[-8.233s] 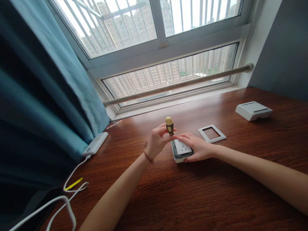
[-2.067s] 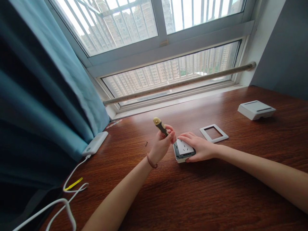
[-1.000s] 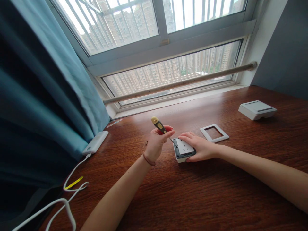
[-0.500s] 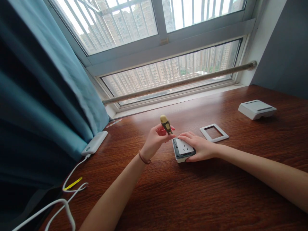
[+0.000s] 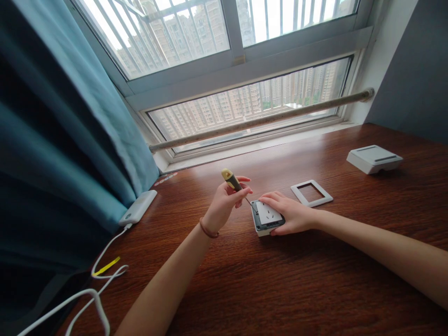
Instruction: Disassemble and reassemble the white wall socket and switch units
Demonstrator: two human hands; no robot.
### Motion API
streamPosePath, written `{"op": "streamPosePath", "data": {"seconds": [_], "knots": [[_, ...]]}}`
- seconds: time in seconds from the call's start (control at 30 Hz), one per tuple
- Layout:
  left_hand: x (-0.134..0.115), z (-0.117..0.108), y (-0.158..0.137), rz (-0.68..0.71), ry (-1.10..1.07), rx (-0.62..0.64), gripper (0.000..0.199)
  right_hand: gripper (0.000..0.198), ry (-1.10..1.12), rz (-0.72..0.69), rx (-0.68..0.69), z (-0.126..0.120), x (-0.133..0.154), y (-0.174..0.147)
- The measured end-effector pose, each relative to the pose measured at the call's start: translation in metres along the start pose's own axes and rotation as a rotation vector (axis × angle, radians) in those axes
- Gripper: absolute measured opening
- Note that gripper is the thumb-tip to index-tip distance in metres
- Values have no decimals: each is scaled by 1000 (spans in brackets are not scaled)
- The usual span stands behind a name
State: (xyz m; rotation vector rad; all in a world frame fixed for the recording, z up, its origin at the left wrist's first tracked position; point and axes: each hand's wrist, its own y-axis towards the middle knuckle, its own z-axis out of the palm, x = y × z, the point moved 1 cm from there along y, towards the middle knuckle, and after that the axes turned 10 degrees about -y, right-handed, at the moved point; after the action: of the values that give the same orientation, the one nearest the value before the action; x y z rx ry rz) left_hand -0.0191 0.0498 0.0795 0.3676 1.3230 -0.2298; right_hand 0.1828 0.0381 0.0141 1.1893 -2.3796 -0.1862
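Note:
My left hand [image 5: 226, 200] is closed around a yellow and dark grey screwdriver [image 5: 231, 179]. Its thin shaft slants down to the right, and the tip is at a screw hole on the left side of a wall socket [image 5: 270, 213]. That socket has a white face with slots, set in a dark frame on a white back box, and lies on the table without its cover. My right hand [image 5: 292, 213] grips the socket from the right, fingers over the far edge and thumb at the near side. A white cover frame [image 5: 311, 193] lies flat just beyond that hand.
On the brown wooden table [image 5: 280, 284], a second white boxed fitting [image 5: 374, 159] sits at the far right. A white power bank [image 5: 138, 208] with a white cable [image 5: 108, 245] and yellow tie [image 5: 107, 267] lies left, beside the blue curtain [image 5: 105, 140]. A metal rail [image 5: 262, 120] crosses the window.
The screwdriver has tilted, its handle swinging left, and the shaft now shows reaching the socket. My left hand has shifted slightly left and turned. The right hand and socket stay in place.

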Motion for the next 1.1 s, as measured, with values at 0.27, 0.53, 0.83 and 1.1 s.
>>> {"op": "streamPosePath", "data": {"seconds": [0.27, 0.53, 0.83, 1.1], "knots": [[-6, -1, -1, 13, -12, 86, 29, 84, 0, 12, 8, 1, 0, 0], [0, -1, 0, 97, 194, -30, 32, 84, -5, 9, 12, -1, 0, 0], [-4, 0, 0, 47, 207, -76, 48, 85, 9, 7, 9, 0, -1, 0], [-7, -1, -1, 63, -27, 66, 39, 84, -15, 12, 17, -1, 0, 0]]}}
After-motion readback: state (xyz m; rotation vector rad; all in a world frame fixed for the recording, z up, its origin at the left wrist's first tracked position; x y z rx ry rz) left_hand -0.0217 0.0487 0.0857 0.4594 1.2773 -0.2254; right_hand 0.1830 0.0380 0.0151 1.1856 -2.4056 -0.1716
